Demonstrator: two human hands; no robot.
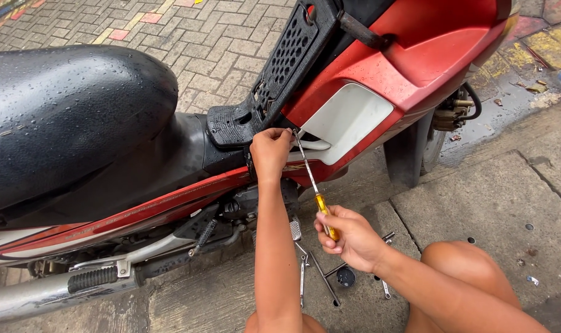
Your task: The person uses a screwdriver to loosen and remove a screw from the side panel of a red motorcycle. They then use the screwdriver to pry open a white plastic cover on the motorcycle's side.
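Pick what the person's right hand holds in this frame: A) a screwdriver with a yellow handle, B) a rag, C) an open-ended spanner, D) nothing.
A: the right hand is closed around the yellow handle of a screwdriver, whose shaft runs up to the seam of the red side panel, where the left hand steadies the tip; spanners lie untouched on the pavement below.

No packages, labels, signs or screens.

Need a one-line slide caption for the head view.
Right hand drives a yellow-handled screwdriver into a red motorbike's side panel, left hand steadying its tip; wrenches lie below.
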